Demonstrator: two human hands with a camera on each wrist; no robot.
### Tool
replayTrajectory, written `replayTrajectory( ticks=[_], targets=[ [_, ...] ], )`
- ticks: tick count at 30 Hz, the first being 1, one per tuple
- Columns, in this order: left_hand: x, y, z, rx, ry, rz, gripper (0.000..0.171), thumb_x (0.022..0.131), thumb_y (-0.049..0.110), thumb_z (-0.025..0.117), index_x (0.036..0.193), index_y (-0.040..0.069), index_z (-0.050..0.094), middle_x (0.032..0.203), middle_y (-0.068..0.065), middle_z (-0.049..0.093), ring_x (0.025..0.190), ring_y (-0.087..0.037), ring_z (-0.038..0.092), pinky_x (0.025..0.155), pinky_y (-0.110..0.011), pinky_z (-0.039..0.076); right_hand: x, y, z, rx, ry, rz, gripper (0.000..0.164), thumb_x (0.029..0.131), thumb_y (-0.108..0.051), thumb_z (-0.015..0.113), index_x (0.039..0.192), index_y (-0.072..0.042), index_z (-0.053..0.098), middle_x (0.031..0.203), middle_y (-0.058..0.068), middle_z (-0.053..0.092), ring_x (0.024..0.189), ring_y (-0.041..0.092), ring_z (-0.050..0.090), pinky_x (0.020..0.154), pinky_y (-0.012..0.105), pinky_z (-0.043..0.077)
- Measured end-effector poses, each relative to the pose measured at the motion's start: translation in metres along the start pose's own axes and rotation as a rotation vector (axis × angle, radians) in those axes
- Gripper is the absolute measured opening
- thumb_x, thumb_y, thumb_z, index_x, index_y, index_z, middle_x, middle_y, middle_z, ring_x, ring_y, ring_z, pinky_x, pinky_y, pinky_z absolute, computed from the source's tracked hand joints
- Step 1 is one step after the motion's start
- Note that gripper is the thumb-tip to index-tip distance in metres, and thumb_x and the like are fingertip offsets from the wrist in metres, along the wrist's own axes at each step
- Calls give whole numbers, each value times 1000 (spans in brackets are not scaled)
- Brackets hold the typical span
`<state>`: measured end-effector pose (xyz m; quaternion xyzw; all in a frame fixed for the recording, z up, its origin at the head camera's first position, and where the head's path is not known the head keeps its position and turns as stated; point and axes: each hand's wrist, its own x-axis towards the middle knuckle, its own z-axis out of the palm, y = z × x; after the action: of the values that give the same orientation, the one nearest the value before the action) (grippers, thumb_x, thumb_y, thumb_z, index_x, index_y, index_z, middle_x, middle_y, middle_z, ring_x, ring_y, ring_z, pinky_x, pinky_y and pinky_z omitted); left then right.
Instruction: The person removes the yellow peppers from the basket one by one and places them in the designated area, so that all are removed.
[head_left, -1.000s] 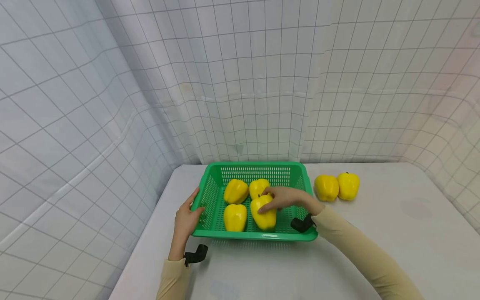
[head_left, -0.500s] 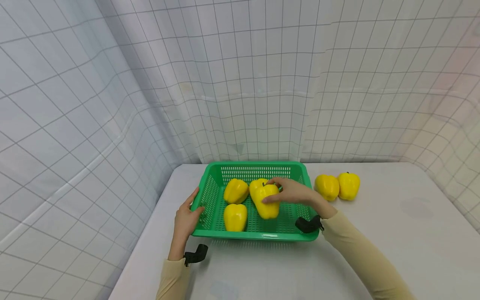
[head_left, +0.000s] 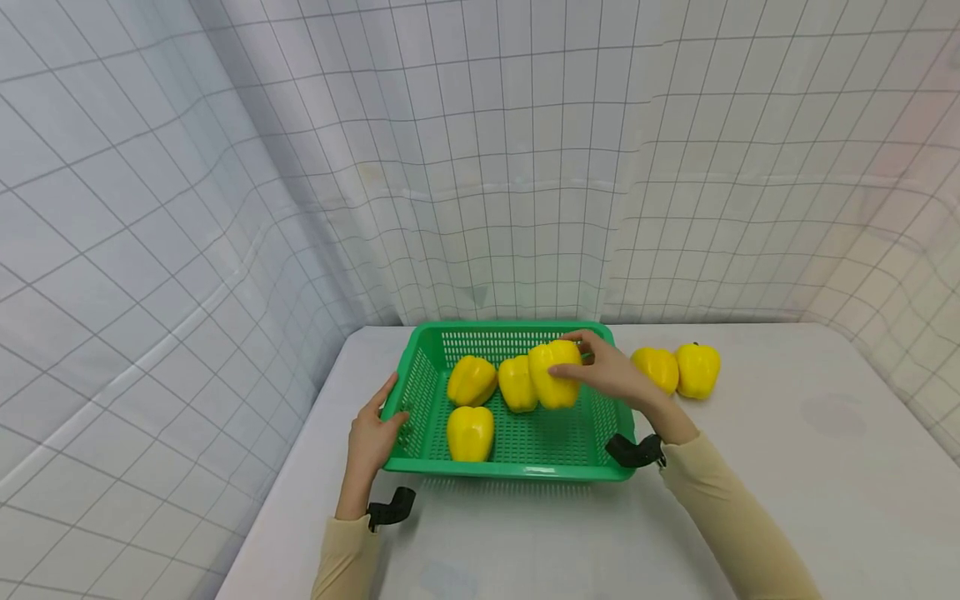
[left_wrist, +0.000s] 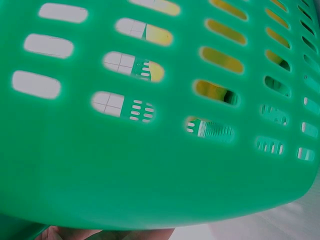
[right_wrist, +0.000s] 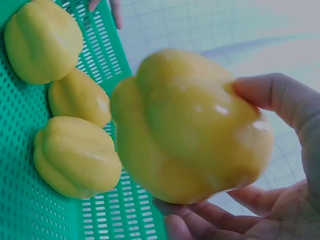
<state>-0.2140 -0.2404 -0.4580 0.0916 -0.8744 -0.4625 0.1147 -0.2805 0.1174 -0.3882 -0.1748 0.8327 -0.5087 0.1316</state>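
My right hand (head_left: 609, 369) grips a yellow bell pepper (head_left: 551, 385) raised over the right part of a green plastic basket (head_left: 510, 471). In the right wrist view, thumb and fingers clasp this pepper (right_wrist: 190, 130) from opposite sides. My left hand (head_left: 372, 437) holds the basket's left rim, thumb inside and fingers outside. Three bell peppers lie in the basket: one at back left (head_left: 472, 382), one at back middle (head_left: 514, 385), one at front left (head_left: 470, 435). The slotted basket wall (left_wrist: 125, 170) fills the left wrist view, with bits of fingers (left_wrist: 75, 234) under its edge.
Two more yellow bell peppers, a nearer-left one (head_left: 654, 369) and a right one (head_left: 698, 371), sit side by side on the white table (head_left: 787, 467) right of the basket. A white gridded curtain (head_left: 517, 183) rises behind and along both sides.
My right hand has lifted the bell pepper from the basket's front middle and carried it up, back and to the right. The left hand and basket stay where they were.
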Motion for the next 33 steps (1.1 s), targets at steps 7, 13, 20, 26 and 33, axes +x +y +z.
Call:
replayTrajectory(
  ticks=[7, 13, 20, 26, 33],
  targets=[
    [0, 1, -1, 0, 5, 15, 62, 88, 12, 61, 146, 19, 41, 88, -20, 66, 56, -21, 55, 50, -33, 42, -8, 1, -11, 78, 121, 33, 82, 82, -49, 69, 142, -6, 34, 133, 18, 46, 118, 34, 45, 93, 50, 40],
    [0, 0, 0, -8, 24, 36, 61, 86, 10, 60, 145, 16, 43, 76, -15, 66, 54, -20, 55, 48, -33, 42, -14, 11, -20, 146, 206, 11, 79, 85, -44, 68, 144, -5, 32, 139, 20, 40, 121, 35, 45, 95, 49, 38],
    [0, 0, -1, -8, 1, 5, 62, 88, 12, 61, 146, 21, 41, 86, -19, 67, 57, -22, 56, 51, -34, 43, -20, 22, -30, 157, 350, 19, 77, 86, -46, 66, 142, -4, 34, 134, 20, 43, 116, 35, 45, 96, 49, 35],
    [1, -1, -1, 0, -2, 0, 62, 88, 12, 62, 146, 21, 41, 83, -17, 67, 56, -21, 55, 50, -33, 42, -27, 26, -39, 202, 465, 36, 76, 88, -45, 64, 143, -5, 32, 133, 19, 41, 108, 28, 45, 88, 38, 41],
    [0, -1, 0, -5, 2, 1, 62, 88, 12, 62, 146, 22, 41, 81, -15, 66, 57, -22, 55, 51, -33, 42, -35, 33, -51, 291, 600, 57, 74, 88, -44, 65, 142, -5, 33, 126, 12, 40, 99, 17, 45, 81, 23, 42]
  ],
)
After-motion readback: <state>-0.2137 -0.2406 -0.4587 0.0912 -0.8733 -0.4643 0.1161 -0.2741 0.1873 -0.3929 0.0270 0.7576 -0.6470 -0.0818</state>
